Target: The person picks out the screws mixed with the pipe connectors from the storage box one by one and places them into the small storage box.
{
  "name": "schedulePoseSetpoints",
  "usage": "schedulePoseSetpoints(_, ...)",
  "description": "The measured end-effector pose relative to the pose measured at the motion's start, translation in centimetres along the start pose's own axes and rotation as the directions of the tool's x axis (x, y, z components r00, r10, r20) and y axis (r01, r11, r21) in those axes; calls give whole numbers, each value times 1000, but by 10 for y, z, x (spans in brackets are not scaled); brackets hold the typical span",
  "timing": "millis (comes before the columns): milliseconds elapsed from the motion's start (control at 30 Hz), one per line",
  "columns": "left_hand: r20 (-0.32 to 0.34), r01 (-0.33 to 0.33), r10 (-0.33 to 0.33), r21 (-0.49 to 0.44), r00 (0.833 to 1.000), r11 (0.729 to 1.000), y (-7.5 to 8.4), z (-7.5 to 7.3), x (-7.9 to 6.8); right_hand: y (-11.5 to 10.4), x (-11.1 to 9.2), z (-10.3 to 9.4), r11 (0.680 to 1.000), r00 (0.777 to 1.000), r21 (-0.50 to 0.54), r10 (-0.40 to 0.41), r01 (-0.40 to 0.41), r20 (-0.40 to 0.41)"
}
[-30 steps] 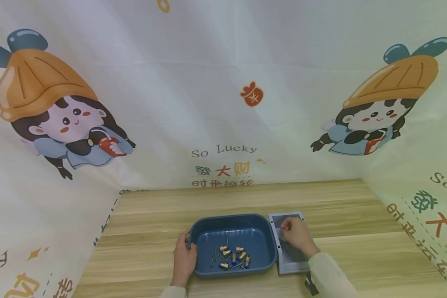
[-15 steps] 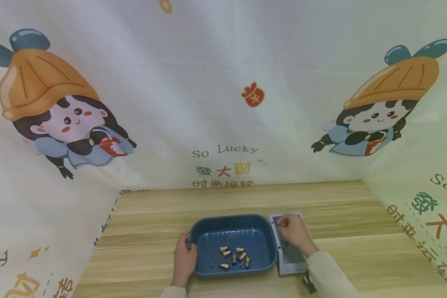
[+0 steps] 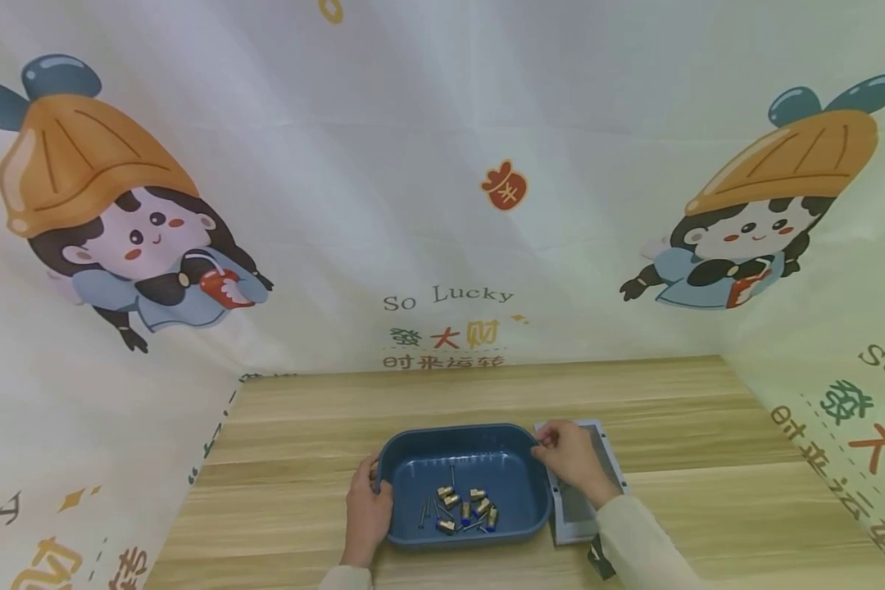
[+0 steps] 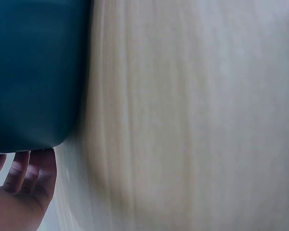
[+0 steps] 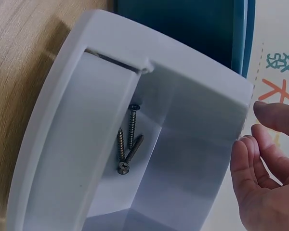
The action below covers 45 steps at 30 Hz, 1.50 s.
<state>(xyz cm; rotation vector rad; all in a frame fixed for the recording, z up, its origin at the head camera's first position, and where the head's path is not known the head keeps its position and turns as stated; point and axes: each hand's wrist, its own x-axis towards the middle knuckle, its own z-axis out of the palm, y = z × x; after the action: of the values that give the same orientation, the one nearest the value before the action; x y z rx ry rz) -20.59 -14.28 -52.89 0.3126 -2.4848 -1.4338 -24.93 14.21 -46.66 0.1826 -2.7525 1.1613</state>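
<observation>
A dark blue plastic bin (image 3: 406,533) stands on the table, holding several brass fittings with blue ends (image 3: 466,513) and several loose screws (image 3: 423,515). My left hand (image 3: 367,508) grips its left end, thumb over the rim and fingers (image 4: 43,173) against the outer wall. Against the bin's right side is a white box (image 5: 33,183), where three screws (image 5: 131,127) lie at the bottom. My right hand (image 3: 571,460) is over the box's far left corner, fingertips close to the bin's rim. In the right wrist view its thumb and fingers (image 5: 243,168) are loosely bent and apart, with nothing visible between them.
The wood-grain table (image 3: 302,418) surrounds both containers. Printed cloth (image 3: 442,246) hangs behind it and along both sides. A small black object (image 3: 600,559) shows beneath the right sleeve (image 3: 637,541).
My right hand has moved left from over the white box toward the blue bin's right rim. The left hand keeps its grip on the bin, and the bin's contents look the same.
</observation>
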Motion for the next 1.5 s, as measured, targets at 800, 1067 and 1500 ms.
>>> schedulePoseSetpoints(800,-5,-1,1,10,1000,1000,0,-1,-2,-18,1,23,999,998,21,-42,41,41)
schedulePoseSetpoints(1067,-10,-23,23,3,1000,1000,-1,-1,-1,-20,3,34,998,997,48,-30,27,67)
schedulePoseSetpoints(1500,-10,-24,24,-6,1000,1000,-3,-1,0,-22,3,50,997,995,28,-73,71,70)
